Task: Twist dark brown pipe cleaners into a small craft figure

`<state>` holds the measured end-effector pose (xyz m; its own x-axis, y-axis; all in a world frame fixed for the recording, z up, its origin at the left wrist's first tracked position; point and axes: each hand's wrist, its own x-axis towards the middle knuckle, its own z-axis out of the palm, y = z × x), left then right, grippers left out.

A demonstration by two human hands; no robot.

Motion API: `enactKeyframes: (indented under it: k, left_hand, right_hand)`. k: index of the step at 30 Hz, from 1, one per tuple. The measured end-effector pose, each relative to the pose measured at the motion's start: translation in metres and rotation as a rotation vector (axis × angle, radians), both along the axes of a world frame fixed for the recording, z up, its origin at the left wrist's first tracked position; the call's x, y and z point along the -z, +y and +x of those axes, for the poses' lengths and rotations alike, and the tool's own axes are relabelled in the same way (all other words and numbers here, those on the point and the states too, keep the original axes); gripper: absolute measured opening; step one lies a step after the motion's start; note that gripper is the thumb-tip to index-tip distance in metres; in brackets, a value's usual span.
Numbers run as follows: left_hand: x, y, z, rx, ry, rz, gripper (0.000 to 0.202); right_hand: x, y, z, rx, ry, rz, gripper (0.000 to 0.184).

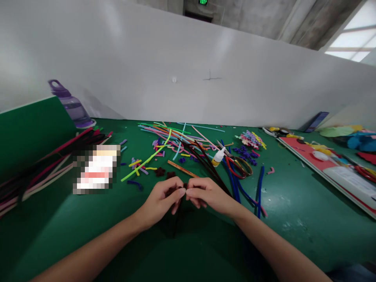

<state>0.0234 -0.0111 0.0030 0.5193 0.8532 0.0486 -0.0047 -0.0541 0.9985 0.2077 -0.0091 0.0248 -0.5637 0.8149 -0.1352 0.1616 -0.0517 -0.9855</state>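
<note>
My left hand (164, 197) and my right hand (205, 194) meet fingertip to fingertip over the green table (293, 211). Both pinch a dark brown pipe cleaner piece (176, 190) between them. Long dark pipe cleaners (205, 162) run from behind my right hand toward the pile. Small dark brown twisted shapes (160, 171) lie just beyond my left hand. A pile of coloured pipe cleaners (173, 137) is spread further back. A small glue bottle (218, 156) lies near the pile.
A purple water bottle (72, 105) stands at the back left by a green board (29, 129). Pink and dark pipe cleaners (44, 168) lie left. Blue pipe cleaners (258, 184), small flower shapes (249, 139) and a red-and-white board (331, 168) lie to the right.
</note>
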Motion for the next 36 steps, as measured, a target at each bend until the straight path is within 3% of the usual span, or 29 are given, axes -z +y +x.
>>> enactKeyframes:
  k: [4,6,8,10,15,17,20,23,25,29,32,36]
  left_hand:
    - [-0.001,-0.004,0.0,-0.01,0.068,0.116,0.024]
    - [-0.001,-0.003,0.0,-0.002,0.081,0.136,0.023]
    - [-0.001,-0.001,0.0,0.005,0.064,0.089,0.023]
    - [0.001,0.002,0.0,-0.009,0.009,-0.01,0.022]
    - [0.005,0.007,0.0,-0.015,-0.12,-0.204,0.021]
    - [0.006,0.008,0.0,0.005,-0.136,-0.229,0.02]
    - [0.005,0.007,0.0,0.012,-0.136,-0.229,0.019]
    - [0.003,0.006,0.001,0.018,-0.105,-0.204,0.02]
    - [0.001,0.006,0.001,0.015,-0.082,-0.172,0.02]
    - [-0.001,0.004,0.0,0.017,-0.041,-0.092,0.021]
    - [0.0,0.003,0.001,0.032,-0.033,-0.073,0.022]
    - [0.001,0.003,0.001,0.025,-0.027,-0.063,0.022]
  right_hand:
    - [0.01,0.003,0.0,-0.049,0.273,-0.403,0.015]
    - [0.011,0.004,0.0,-0.083,0.321,-0.464,0.015]
    - [0.009,0.003,0.0,-0.08,0.247,-0.401,0.016]
    - [0.005,0.001,0.0,-0.041,0.048,-0.142,0.018]
    - [0.005,0.0,0.002,-0.022,-0.562,0.94,0.016]
    - [0.01,0.001,0.002,-0.069,-0.679,1.149,0.022]
    - [0.013,0.002,0.003,-0.085,-0.683,1.204,0.025]
    - [0.008,0.001,0.003,-0.067,-0.569,1.036,0.025]
    - [0.004,-0.001,0.002,-0.023,-0.453,0.821,0.028]
    - [0.005,-0.003,-0.003,0.039,-0.053,0.125,0.028]
    - [0.013,-0.001,-0.006,-0.021,0.282,-0.335,0.029]
    - [0.018,0.001,-0.005,-0.091,0.467,-0.55,0.029]
